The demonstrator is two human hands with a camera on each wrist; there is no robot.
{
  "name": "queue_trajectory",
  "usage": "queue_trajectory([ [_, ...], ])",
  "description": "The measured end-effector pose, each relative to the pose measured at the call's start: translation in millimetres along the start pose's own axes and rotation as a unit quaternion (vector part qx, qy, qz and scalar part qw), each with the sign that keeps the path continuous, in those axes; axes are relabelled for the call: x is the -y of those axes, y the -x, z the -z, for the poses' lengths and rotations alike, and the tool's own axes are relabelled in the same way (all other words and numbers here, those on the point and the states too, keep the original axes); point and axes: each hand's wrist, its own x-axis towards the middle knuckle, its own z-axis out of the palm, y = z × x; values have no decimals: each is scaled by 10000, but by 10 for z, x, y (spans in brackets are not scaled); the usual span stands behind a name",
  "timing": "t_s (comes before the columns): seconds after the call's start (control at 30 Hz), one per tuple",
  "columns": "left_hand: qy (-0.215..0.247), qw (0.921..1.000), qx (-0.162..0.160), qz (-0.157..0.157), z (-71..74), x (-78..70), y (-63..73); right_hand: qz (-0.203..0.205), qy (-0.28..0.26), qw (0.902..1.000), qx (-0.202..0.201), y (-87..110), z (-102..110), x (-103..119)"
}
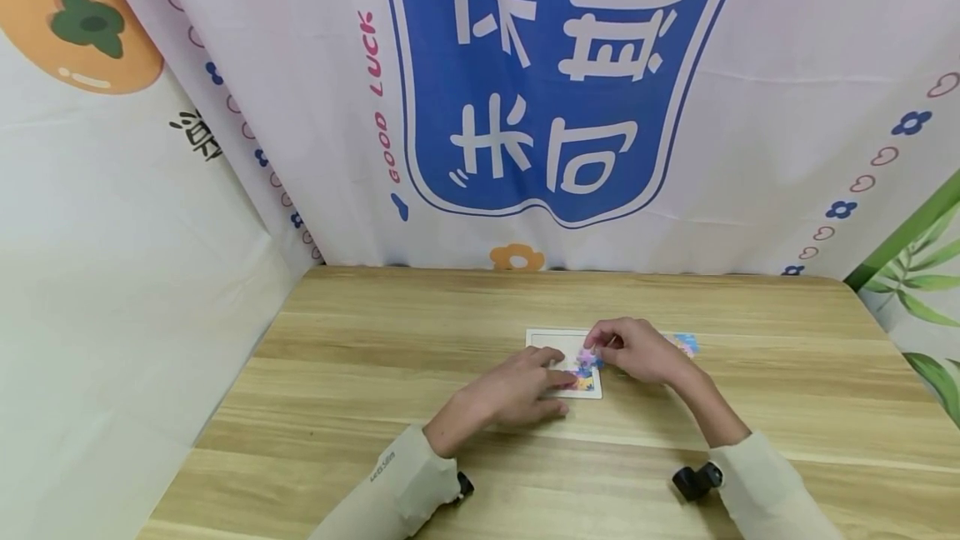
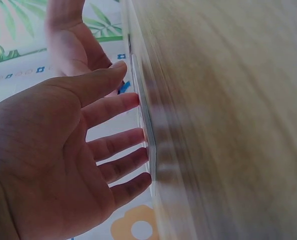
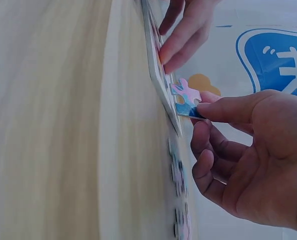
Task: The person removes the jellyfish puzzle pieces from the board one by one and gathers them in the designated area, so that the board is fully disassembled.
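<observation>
A white puzzle tray (image 1: 551,338) lies on the table, with joined colourful pieces (image 1: 583,380) in its near right corner. My right hand (image 1: 637,350) pinches a pink and blue jigsaw piece (image 3: 187,97) between thumb and forefinger. In the right wrist view that piece is tilted, its lower edge at the tray's rim. Spread over the tray, my left hand (image 1: 517,390) has its fingertips resting on the tray and the placed pieces. Its fingers (image 2: 116,145) are nearly straight in the left wrist view, and its thumb is held apart from the tray.
More loose jigsaw pieces (image 1: 684,344) lie right of the tray, partly behind the right hand; the right wrist view shows several pieces (image 3: 178,170) in a row along the wooden table (image 1: 390,315). A printed cloth (image 1: 300,148) hangs along the table's far edge.
</observation>
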Motion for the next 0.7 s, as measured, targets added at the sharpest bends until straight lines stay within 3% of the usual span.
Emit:
queue_trajectory([
  [0.5, 48, 10000, 16, 43, -10, 2, 1, -170, -295, 9994, -77, 206, 182, -164],
  [0.7, 13, 10000, 6, 20, -20, 1, -7, -49, -210, 9996, -187, 280, 230, -190],
])
